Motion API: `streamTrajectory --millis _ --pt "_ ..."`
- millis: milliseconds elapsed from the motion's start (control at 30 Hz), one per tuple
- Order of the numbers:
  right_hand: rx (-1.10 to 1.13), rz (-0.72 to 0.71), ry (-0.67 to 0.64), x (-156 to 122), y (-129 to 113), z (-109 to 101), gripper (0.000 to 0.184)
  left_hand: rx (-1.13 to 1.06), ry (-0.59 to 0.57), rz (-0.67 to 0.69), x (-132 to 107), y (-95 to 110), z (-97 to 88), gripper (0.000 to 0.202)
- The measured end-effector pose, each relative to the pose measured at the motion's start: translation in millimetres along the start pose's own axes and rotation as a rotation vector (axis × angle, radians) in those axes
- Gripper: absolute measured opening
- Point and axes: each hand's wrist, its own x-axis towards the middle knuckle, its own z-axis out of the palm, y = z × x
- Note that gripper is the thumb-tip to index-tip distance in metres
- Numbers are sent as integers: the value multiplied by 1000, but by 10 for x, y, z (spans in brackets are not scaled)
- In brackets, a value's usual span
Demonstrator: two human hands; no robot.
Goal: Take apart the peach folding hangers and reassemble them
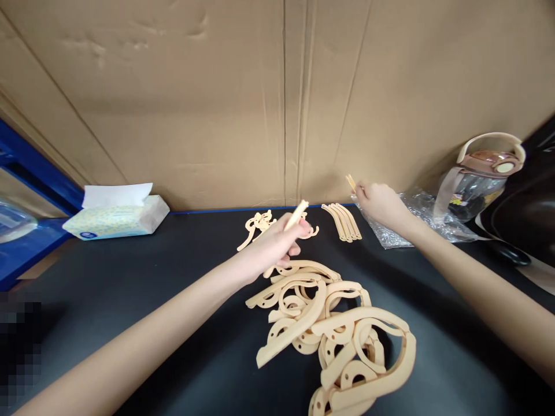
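Note:
My left hand [277, 240] is closed around a beige plastic hanger piece [297, 214], which sticks up past the thumb at a slant. Farther right, my right hand [381, 202] pinches a thin beige strip [350, 183] above the table's back edge. Just below it, several curved beige strips [341, 222] lie side by side in a neat row. Small beige hooks [260, 221] are heaped at the back, partly hidden by my left hand. In front of both hands spreads a loose pile of beige folding-hanger parts [347, 323], overlapping one another.
A tissue pack [117, 216] stands at the back left. Crumpled clear plastic wrap [390, 234] and a water bottle [477, 185] with a handle are at the right. A cardboard wall [208, 115] rises behind the black table [186, 277].

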Motion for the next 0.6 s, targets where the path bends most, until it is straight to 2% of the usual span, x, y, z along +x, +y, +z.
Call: streamTrajectory --millis 133,233,400,600 --pt "-109 82 -42 23 142 249 26 -138 112 17 108 -50 -59 43" --pt "-161 93 -66 11 137 326 27 -96 150 1 142 -90 -110 49" --pt "-199 68 -92 4 82 286 27 -101 105 29 146 -91 -190 36" --pt "-102 4 -108 -25 15 166 28 -206 152 75 220 -116 -251 16"
